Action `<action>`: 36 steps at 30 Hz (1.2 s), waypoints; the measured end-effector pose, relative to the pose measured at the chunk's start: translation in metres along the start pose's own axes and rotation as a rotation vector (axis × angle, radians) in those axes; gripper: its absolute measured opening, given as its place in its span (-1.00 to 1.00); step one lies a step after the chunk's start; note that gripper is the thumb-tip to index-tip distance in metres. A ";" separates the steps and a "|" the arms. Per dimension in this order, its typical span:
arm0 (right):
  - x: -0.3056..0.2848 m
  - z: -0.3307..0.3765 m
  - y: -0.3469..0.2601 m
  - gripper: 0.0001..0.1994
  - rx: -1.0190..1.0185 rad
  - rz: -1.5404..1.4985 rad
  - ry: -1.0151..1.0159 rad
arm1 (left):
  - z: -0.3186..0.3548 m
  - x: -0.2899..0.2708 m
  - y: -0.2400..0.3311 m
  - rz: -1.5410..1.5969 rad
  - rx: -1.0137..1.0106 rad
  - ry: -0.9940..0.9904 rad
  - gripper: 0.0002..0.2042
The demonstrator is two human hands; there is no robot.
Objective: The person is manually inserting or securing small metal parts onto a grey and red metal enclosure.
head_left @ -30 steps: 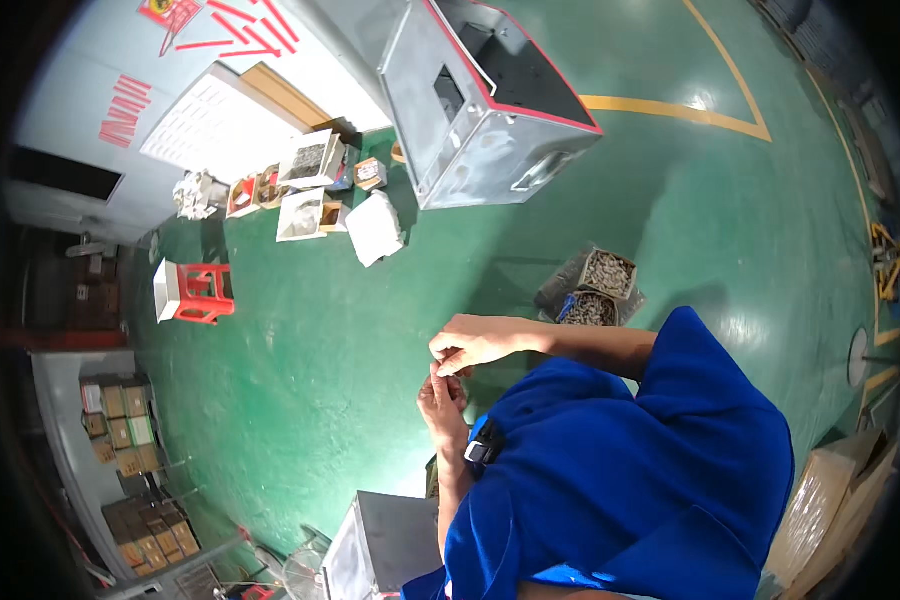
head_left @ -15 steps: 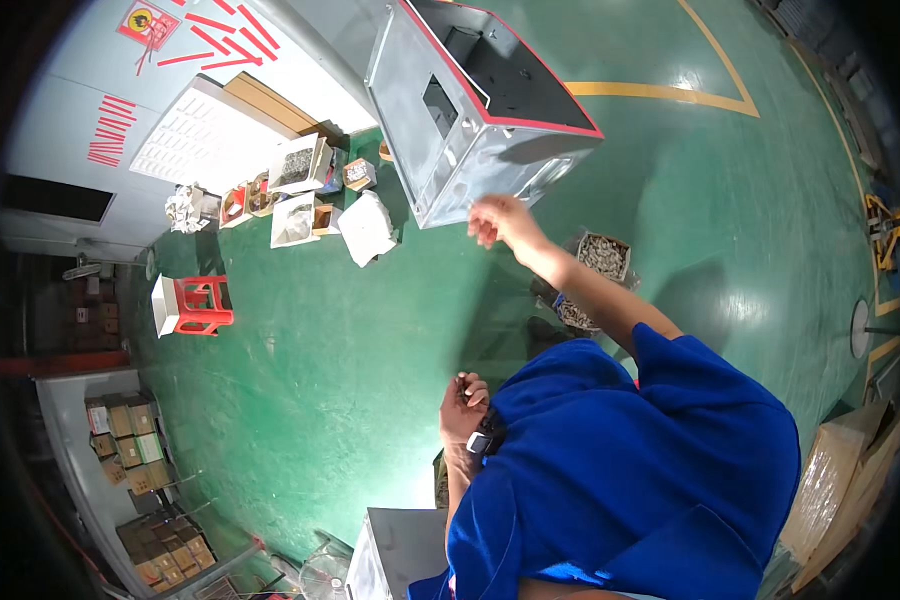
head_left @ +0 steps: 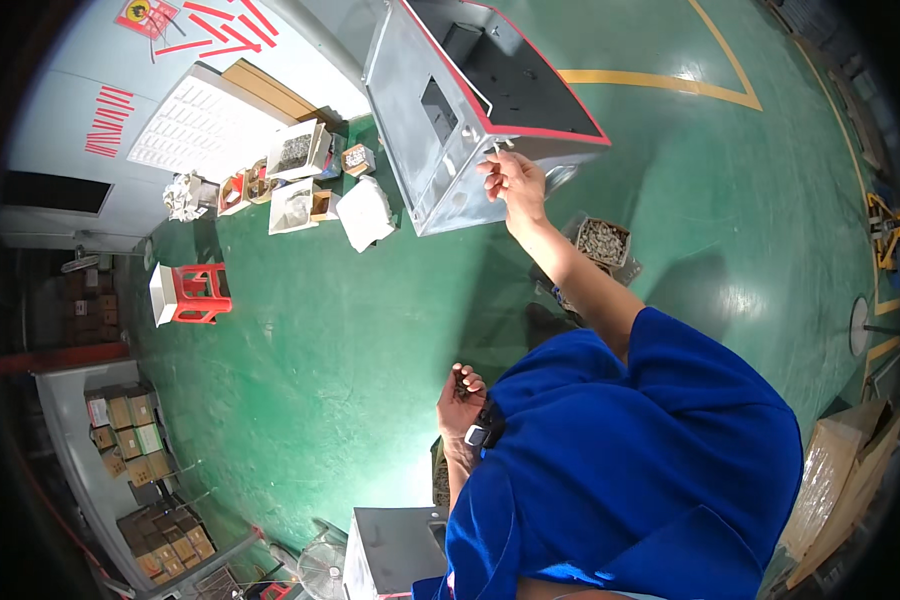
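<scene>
Both hands pinch small parts: right hand at red-edged grey metal cabinet, left hand cupped.

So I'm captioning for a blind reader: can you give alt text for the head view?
Seen from above, a person in a blue top reaches their right hand to the edge of a grey metal cabinet lying on a green floor; their left hand is cupped near their chest.

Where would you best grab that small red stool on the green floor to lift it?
Judging by its pose, take the red stool by two of its legs, coming from the right: it lies tipped on its side with the legs pointing right and the pale seat facing left.
</scene>
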State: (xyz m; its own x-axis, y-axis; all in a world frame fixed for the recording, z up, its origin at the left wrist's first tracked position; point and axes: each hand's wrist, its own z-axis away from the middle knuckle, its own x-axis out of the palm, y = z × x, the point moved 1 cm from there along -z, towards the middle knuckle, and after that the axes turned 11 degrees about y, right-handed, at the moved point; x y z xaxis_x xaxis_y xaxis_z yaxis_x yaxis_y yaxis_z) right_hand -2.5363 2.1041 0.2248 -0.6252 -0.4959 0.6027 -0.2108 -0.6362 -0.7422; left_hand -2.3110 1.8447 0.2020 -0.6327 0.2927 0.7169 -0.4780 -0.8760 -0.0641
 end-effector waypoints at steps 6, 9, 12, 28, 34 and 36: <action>0.007 0.002 -0.001 -0.76 0.073 0.000 0.031 | -0.010 0.007 -0.009 -0.073 0.010 -0.005 -0.82; 0.006 -0.001 0.004 -0.76 0.107 -0.012 0.054 | -0.018 0.009 -0.014 -0.063 0.008 -0.022 -0.82; 0.008 -0.002 0.006 -0.77 0.109 -0.011 0.066 | -0.025 0.005 -0.017 -0.068 0.018 -0.033 -0.82; 0.005 -0.028 0.040 -0.80 0.126 -0.083 0.062 | -0.050 -0.007 -0.036 -0.060 0.096 0.002 -0.84; 0.018 -0.034 0.056 -0.83 0.301 -0.362 0.152 | -0.058 -0.013 -0.035 -0.065 0.118 0.020 -0.84; 0.023 -0.036 0.058 -0.85 0.340 -0.425 0.151 | -0.062 -0.016 -0.034 -0.062 0.120 0.026 -0.83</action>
State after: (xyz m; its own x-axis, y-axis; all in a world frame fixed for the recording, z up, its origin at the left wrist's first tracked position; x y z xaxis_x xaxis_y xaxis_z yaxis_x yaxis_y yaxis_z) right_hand -2.5896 2.0768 0.1850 -0.6439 -0.0806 0.7608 -0.2289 -0.9286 -0.2922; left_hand -2.3225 1.8932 0.1502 -0.6209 0.3562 0.6983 -0.4410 -0.8952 0.0644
